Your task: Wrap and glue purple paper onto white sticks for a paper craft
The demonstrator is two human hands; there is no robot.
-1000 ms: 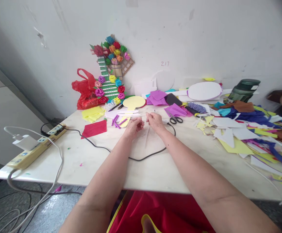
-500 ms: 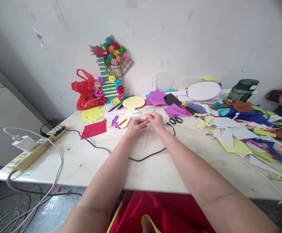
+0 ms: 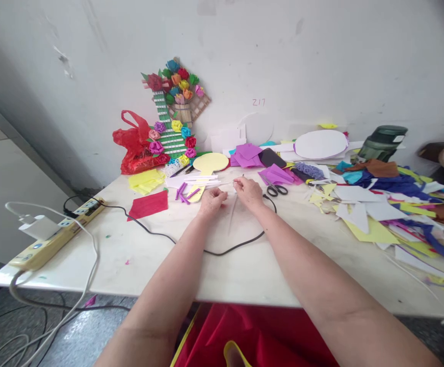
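Over the middle of the table, my right hand (image 3: 247,191) pinches a thin whitish strip (image 3: 231,216), blurred and pale, that slants down toward the table. My left hand (image 3: 212,201) is beside it on the left, a small gap away, with thumb and fingers curled together; whatever they hold is too small to make out. Just beyond my left hand lie several short purple paper rolls (image 3: 182,191) and a bundle of white strips (image 3: 202,180). A pale yellow paddle-shaped card (image 3: 211,162) is partly under them. Black-handled scissors (image 3: 277,190) lie right of my right hand.
A black cable (image 3: 222,253) loops under my forearms. The yellow power strip (image 3: 53,239) sits at the left edge. Purple paper (image 3: 246,154), a red sheet (image 3: 148,205), a paper-flower guitar (image 3: 172,135), a red bag (image 3: 137,145), paper scraps (image 3: 370,224) and a green bottle (image 3: 383,143) surround the work area.
My left hand has come away from my right hand, moving slightly left and down. My right hand stays nearly in place with the strip.
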